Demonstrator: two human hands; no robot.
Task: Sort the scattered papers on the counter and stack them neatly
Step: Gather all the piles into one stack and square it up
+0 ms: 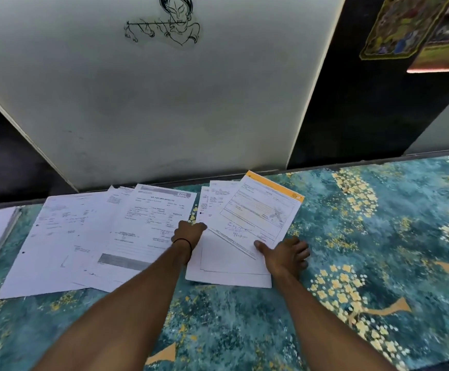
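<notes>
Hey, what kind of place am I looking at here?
Probably a small office or shop counter, though possibly a home: printed forms spread over a floral-patterned counter, a flute-player line drawing on the pale wall, and colourful posters beside it.

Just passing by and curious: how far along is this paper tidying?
Barely begun. Done: a few white printed sheets are gathered into a loose right-hand pile, a yellow-edged form askew on top. In hand: the left hand grips that pile's left edge, the right hand presses its right edge. Left: the fan of white printed sheets lies spread over the teal flowered counter.
</notes>
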